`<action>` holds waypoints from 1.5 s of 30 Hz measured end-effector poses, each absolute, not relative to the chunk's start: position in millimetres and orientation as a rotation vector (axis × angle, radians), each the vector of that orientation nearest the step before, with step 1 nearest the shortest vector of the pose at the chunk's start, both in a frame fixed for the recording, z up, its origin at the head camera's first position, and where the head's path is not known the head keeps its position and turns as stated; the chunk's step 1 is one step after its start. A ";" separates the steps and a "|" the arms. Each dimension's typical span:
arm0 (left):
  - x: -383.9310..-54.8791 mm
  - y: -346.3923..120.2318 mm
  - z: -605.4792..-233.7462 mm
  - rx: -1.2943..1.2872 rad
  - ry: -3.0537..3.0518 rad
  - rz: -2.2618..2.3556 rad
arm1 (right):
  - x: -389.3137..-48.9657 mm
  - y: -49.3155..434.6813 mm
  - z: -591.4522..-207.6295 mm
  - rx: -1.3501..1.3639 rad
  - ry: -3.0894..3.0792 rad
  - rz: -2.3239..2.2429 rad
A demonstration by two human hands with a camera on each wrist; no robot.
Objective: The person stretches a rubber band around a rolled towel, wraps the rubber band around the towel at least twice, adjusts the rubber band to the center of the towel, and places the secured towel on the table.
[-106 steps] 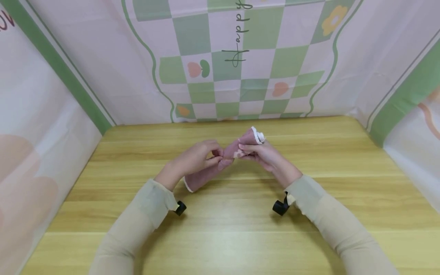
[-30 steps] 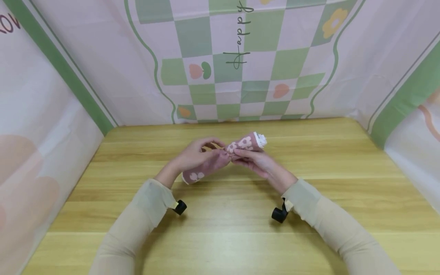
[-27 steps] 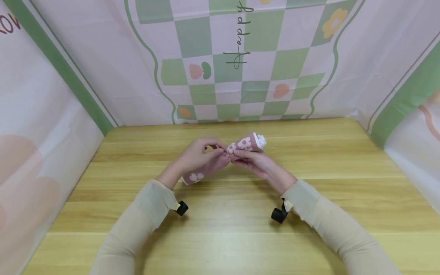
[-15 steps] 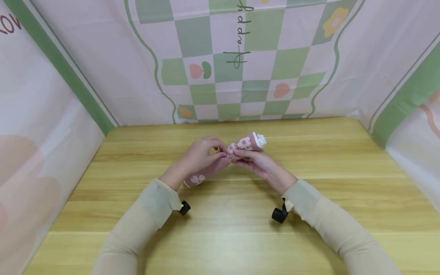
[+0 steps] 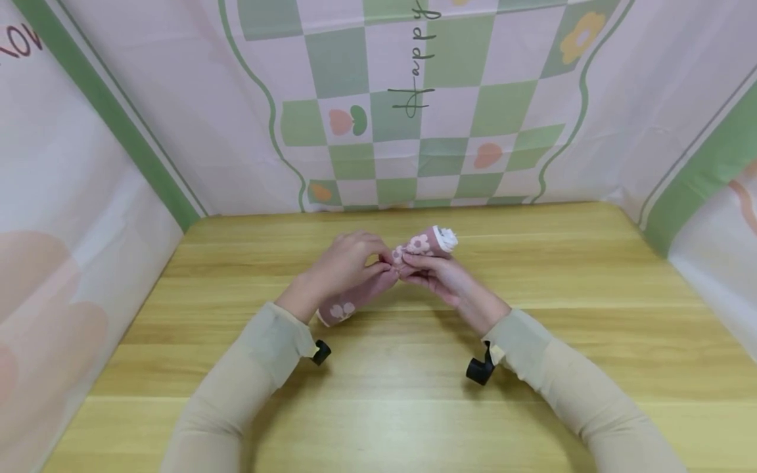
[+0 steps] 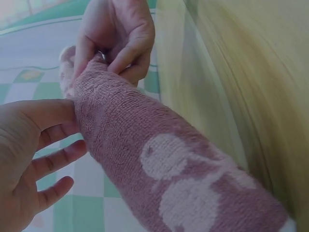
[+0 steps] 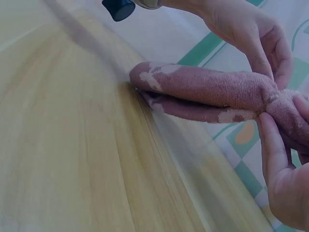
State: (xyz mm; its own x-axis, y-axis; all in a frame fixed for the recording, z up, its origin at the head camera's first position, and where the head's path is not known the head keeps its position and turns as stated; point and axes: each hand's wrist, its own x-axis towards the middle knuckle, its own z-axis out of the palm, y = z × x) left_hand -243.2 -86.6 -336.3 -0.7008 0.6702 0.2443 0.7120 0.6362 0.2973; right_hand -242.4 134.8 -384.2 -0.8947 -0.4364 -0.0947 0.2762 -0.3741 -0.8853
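Note:
In the head view, a rolled mauve towel (image 5: 363, 293) with pale flower prints and white edging slants above the table, its right end raised. Its middle is drawn in to a narrow waist, clearest on the towel (image 7: 203, 92) in the right wrist view. My left hand (image 5: 343, 266) pinches at that waist with thumb and forefinger; in the left wrist view, the left hand (image 6: 21, 150) has its other fingers spread loosely. Just right of the waist, my right hand (image 5: 452, 279) grips the towel, thumb on top. Whether a band circles the waist is hidden by fingers.
A wood-grain table (image 5: 378, 394) lies under both hands. Behind it hangs a green-and-white checked cloth backdrop (image 5: 402, 118), with printed cloth at both sides. Small black cameras (image 5: 479, 371) hang from the sleeve cuffs.
Over these seconds the towel has turned so its flowers face up, and its middle looks narrower. Lately my left hand has shifted slightly right and closed its fingertips at the waist. My right hand keeps its grip.

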 end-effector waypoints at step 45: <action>-235.0 -96.2 -346.1 -1.254 -2.746 -0.621 | -240.6 146.8 -376.4 -0.135 1.514 -2.257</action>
State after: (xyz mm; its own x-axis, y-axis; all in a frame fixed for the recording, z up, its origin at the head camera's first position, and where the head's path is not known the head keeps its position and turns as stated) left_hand -235.0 -96.2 -346.1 -0.6676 0.7123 0.2165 0.7362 0.5882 0.3348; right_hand -240.6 146.8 -376.4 -0.9083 -0.3910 -0.1486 0.2858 -0.3207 -0.9031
